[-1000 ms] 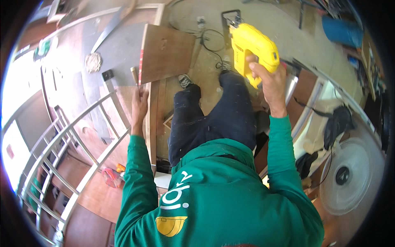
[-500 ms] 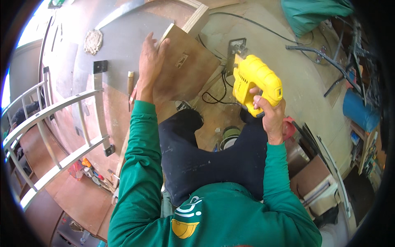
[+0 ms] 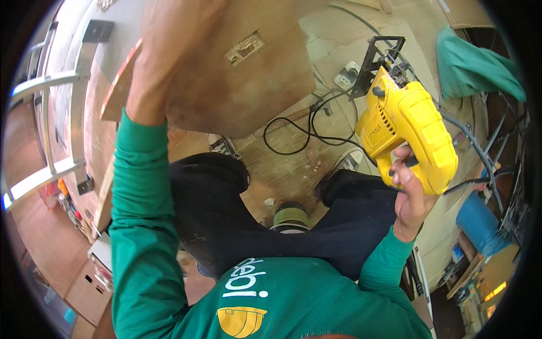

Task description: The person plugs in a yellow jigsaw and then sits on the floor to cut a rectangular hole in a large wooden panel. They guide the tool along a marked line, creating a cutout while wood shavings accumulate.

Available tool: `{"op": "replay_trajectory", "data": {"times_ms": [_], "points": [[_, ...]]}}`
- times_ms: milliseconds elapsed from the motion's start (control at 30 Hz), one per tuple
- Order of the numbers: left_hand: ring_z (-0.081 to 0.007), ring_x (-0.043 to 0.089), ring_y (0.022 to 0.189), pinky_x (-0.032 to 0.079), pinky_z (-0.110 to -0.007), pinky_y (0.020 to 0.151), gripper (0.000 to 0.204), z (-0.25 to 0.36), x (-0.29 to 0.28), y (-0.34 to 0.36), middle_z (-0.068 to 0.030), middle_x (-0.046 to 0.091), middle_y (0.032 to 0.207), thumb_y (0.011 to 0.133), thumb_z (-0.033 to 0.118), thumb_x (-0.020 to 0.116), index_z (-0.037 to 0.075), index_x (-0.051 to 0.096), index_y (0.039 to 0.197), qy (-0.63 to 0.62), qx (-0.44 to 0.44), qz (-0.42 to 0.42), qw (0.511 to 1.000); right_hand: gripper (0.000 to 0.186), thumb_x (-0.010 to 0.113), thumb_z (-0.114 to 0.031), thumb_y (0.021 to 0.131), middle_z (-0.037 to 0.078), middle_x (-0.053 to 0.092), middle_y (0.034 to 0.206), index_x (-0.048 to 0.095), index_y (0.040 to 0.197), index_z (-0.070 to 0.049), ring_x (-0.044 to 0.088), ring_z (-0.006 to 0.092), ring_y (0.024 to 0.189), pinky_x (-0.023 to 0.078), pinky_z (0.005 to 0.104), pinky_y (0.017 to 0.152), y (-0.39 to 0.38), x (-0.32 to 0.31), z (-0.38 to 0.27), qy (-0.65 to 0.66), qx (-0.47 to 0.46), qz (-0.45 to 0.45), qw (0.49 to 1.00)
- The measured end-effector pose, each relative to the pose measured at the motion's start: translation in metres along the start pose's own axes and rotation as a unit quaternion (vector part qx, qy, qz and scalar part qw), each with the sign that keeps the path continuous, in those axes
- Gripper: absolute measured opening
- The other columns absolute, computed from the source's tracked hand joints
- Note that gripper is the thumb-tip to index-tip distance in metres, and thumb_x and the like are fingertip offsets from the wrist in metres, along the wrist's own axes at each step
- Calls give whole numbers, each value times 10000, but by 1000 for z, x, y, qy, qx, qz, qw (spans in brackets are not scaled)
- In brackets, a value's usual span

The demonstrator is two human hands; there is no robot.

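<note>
A yellow jigsaw (image 3: 415, 127) is in my right hand (image 3: 415, 195), whose fingers wrap its handle. The black base plate (image 3: 372, 68) and the blade point up and away from me, clear of any wood. At the upper left, my left hand (image 3: 180, 22) lies against the brown wooden panel (image 3: 237, 90). That hand is blurred and its fingers cannot be made out. A small rough-edged rectangular cutout (image 3: 245, 48) shows in the panel, which stands tilted in front of my knees.
A black cord (image 3: 285, 151) loops on the floor near a white socket block (image 3: 348, 73). An aluminium ladder (image 3: 79, 113) lies at left. A green container (image 3: 291, 214) sits between my legs. A blue bucket (image 3: 480, 220), green cloth (image 3: 474, 68) and dark metal frame parts (image 3: 497, 135) are at right.
My view has shifted and the panel looks larger and closer. The jigsaw has swung right in the view, with its base plate now plainly visible. My left hand has moved up and left in view.
</note>
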State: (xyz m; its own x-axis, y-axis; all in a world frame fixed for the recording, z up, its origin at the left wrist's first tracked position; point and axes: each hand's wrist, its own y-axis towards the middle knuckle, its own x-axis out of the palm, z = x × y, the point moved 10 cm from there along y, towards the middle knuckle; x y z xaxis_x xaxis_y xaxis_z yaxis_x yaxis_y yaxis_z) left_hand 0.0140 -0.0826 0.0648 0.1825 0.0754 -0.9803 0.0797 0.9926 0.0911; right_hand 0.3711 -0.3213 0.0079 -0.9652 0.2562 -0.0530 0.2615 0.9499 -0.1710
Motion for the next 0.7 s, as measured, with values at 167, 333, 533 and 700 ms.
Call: {"op": "replay_trajectory", "data": {"times_ms": [167,333,533,700], "points": [[-465,715,945,566,-551,866,472,-17,6,-11,-278,744,1016,1099,456,619,-11,691,1106,-16,108,100,989,452,795,-101,866,186,784,1165,707,1291,22,713,206,918,570,351,874,-33,26,20,29,39,-62,997],[-463,727,1016,572,-542,895,499,24,1,-21,-285,750,1071,1084,468,627,-13,705,1194,-33,145,34,988,453,796,-89,886,144,802,1137,704,1316,21,722,175,945,568,317,863,-59,39,36,30,30,-90,995],[-451,746,985,573,-555,866,499,61,-8,-47,-281,755,993,1009,491,723,-4,714,1073,-67,183,47,980,381,775,-14,905,112,805,1126,718,1280,24,736,168,972,575,312,860,-87,37,41,-4,-1,-87,996],[-458,743,986,568,-567,867,502,65,-31,-59,-275,758,993,991,500,744,4,720,1062,-34,183,87,979,303,778,8,909,85,807,1078,739,1208,21,745,154,951,579,309,863,-107,43,30,-44,-38,-116,992]]}}
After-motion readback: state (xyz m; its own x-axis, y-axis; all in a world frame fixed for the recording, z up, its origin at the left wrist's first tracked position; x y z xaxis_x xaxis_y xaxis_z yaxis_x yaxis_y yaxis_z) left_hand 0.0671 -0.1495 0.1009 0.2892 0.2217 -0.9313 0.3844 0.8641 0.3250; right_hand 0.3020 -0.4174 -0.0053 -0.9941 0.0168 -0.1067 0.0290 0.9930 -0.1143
